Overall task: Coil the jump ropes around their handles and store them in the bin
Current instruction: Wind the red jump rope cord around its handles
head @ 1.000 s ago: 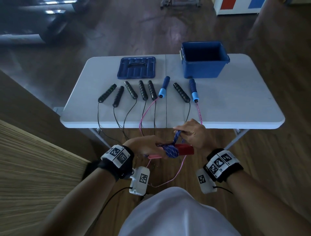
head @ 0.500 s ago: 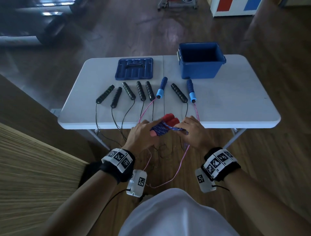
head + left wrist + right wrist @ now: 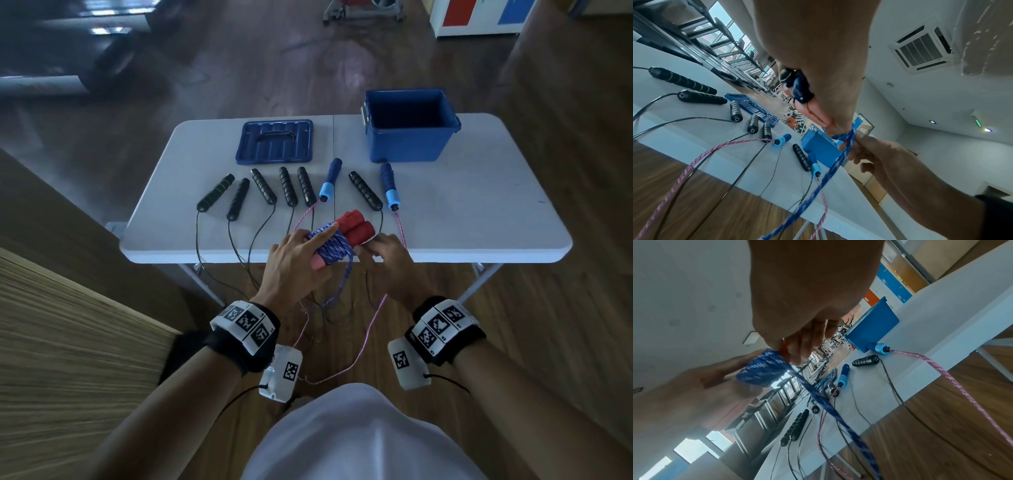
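Now, near edge of table point(image 3: 479, 222):
Left hand point(image 3: 294, 263): we grip the paired red handles point(image 3: 354, 228), fingers curled over the blue rope point(image 3: 334, 248) coil.
Right hand point(image 3: 390, 260): just right of the bundle, fingers curled; pinching the rope's loose run, as the wrist views suggest.
Step in hand: we judge winding unfinished; slack hangs below the table edge. Keep turns tight, side by side.
Mid table: black handles point(image 3: 260, 186) and blue handles point(image 3: 330, 180) in a row, cords trailing off the edge; risk of snagging.
Far table: lid point(image 3: 274, 140); bin point(image 3: 409, 144) open.
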